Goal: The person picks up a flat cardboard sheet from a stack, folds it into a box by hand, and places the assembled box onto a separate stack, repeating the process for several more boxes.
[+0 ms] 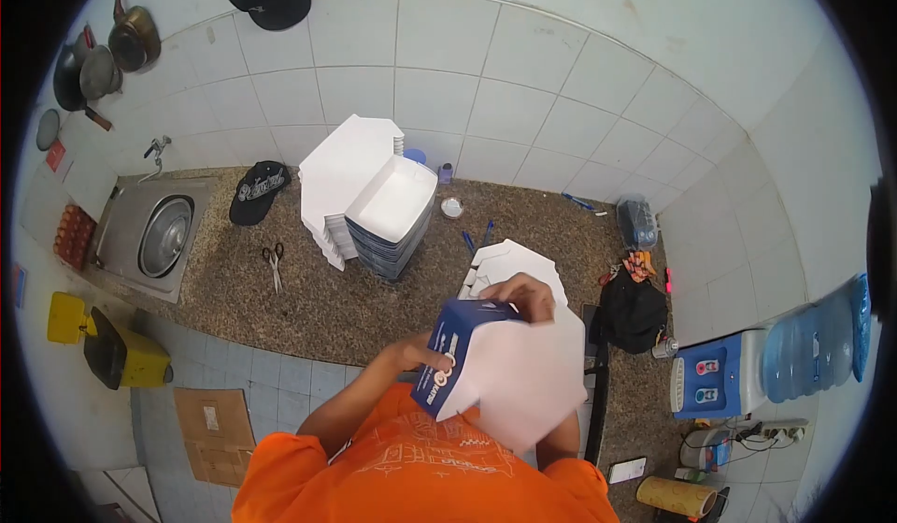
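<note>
A partly folded paper food box (542, 373), printed blue outside and white inside, is held up in front of my orange shirt. My left hand (425, 355) is closed on its blue printed side, thumb across the lettering. At the far upper edge, the bent fingers of my right hand (525, 296) grip the box near a folded corner; some fingertips are hidden. Just beyond lies a pile of flat white box blanks (514, 263). Left of that rises a tall nested stack of folded boxes (388, 250), against a larger stack of flat blanks (341, 172).
Scissors (273, 266) and a black cap (257, 193) lie on the granite counter (346, 322) at left, near a steel sink (117, 233). Blue pens (478, 235) and a small round container (452, 208) sit farther back. A black bag (633, 310) and water dispenser (718, 373) stand right.
</note>
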`<state>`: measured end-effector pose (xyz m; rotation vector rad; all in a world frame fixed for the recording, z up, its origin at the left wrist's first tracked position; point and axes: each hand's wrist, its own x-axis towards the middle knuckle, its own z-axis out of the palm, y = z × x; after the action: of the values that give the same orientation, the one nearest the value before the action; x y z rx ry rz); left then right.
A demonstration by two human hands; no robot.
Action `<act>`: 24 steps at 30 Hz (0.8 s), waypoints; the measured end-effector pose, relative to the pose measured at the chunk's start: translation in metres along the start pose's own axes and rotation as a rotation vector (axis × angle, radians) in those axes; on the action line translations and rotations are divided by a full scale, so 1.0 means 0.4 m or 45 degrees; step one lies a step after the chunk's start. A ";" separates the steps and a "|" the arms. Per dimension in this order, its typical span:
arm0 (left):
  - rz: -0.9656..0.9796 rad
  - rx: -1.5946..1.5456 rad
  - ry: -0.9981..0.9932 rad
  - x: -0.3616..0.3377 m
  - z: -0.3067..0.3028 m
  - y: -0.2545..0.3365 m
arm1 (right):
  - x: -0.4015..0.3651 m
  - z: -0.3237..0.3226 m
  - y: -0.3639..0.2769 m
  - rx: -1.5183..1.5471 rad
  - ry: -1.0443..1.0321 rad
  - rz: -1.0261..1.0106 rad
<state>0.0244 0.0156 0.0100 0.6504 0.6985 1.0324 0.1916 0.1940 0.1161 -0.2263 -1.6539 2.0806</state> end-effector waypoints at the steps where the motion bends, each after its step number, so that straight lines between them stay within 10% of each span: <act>1: 0.193 -0.030 0.217 -0.015 0.026 0.008 | 0.003 -0.005 0.003 0.096 0.223 0.238; 2: 0.390 -0.069 0.441 -0.030 0.063 0.024 | -0.018 -0.077 0.080 1.205 -0.198 0.338; 4: 0.941 0.148 0.797 -0.012 0.097 0.061 | -0.057 -0.083 0.194 0.332 0.853 0.079; 5: 1.065 0.352 0.911 -0.011 0.086 0.060 | -0.071 -0.058 0.202 0.317 0.817 0.096; 6: 1.172 0.565 1.025 -0.014 0.072 0.054 | -0.087 -0.031 0.209 -0.523 0.840 -0.225; 7: 1.179 0.559 1.050 -0.031 0.049 0.039 | -0.089 -0.013 0.213 -1.352 0.798 -0.564; 9: 0.499 -0.197 0.407 -0.069 0.005 -0.017 | -0.059 -0.061 0.184 -1.033 0.783 -0.267; 13: 0.541 -0.607 0.202 -0.005 -0.006 -0.064 | 0.037 -0.029 0.220 -0.606 0.455 -0.020; 15: 0.665 -0.366 0.265 -0.015 0.021 0.003 | 0.072 -0.031 0.233 -0.545 0.486 -0.038; 19: 1.030 1.396 0.945 -0.046 0.010 0.142 | 0.121 0.017 0.159 -0.231 0.564 0.231; 21: 1.325 1.491 1.019 -0.057 0.005 0.219 | 0.173 0.050 0.185 0.061 0.093 0.329; 24: 1.308 1.592 1.029 -0.082 -0.061 0.264 | 0.336 0.078 0.153 -0.663 -0.047 0.142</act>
<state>-0.0618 0.0283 0.0822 1.8284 1.8748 1.7916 0.0454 0.2179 0.0874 -0.4569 -2.2268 1.6951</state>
